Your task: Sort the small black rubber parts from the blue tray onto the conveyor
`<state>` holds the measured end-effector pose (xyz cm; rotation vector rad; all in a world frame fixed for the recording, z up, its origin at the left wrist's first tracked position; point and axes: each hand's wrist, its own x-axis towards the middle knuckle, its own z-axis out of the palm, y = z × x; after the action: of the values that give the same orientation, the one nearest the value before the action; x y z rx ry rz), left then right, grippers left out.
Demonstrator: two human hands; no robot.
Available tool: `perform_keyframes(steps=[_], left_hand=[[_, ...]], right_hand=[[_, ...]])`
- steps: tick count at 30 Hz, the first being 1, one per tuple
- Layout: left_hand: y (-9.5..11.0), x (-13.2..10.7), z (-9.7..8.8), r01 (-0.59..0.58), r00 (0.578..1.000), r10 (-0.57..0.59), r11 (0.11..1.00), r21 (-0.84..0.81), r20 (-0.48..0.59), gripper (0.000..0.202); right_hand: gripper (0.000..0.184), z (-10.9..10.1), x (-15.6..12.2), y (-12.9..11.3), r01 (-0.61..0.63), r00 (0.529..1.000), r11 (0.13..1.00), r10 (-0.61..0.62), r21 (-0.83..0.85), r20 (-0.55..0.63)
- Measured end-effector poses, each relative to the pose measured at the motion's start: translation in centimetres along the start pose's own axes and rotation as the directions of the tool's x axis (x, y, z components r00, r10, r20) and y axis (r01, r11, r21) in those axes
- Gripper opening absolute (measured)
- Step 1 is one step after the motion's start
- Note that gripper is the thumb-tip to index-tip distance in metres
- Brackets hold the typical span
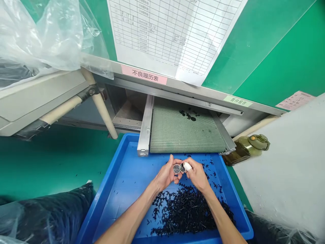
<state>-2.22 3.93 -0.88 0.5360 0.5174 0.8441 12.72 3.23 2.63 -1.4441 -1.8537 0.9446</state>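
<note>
Both of my hands meet over a blue tray (119,189) just below the end of a conveyor belt (185,132). My left hand (166,174) pinches a small round grey ring-shaped part (176,168). My right hand (196,174), with a white cot on one fingertip, pinches a second round part (182,167) right beside the first; the two parts touch or nearly touch. A heap of small black plastic pieces (188,211) lies in the tray under my forearms. A few more black pieces (189,116) sit at the far end of the belt.
A green-tinted water bottle (245,149) lies right of the belt. Clear plastic bags (43,37) hang at upper left, a dark bag of parts (48,213) sits at lower left. A printed table sheet (175,34) hangs above the machine. A white surface (286,169) fills the right.
</note>
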Motion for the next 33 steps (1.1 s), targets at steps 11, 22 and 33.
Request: perform_keyframes(steps=[11, 22, 33], left_hand=[[0.2, 0.5, -1.3, -0.126, 0.966, 0.102, 0.988, -0.087, -0.237, 0.017], [0.2, 0.6, -1.5, -0.145, 0.941, 0.099, 0.982, -0.122, -0.325, 0.008], [0.2, 0.9, 0.0, -0.149, 0.973, 0.123, 0.981, -0.123, -0.195, 0.013]], right_hand=[[0.037, -8.0, 5.1, -4.1, 0.218, 0.962, 0.795, -0.274, -0.566, -0.014], [0.032, -11.1, 20.2, -1.7, 0.047, 0.988, 0.826, -0.121, -0.562, -0.095], [0.011, -10.1, 11.3, -1.9, -0.106, 0.988, 0.976, 0.082, -0.192, -0.131]])
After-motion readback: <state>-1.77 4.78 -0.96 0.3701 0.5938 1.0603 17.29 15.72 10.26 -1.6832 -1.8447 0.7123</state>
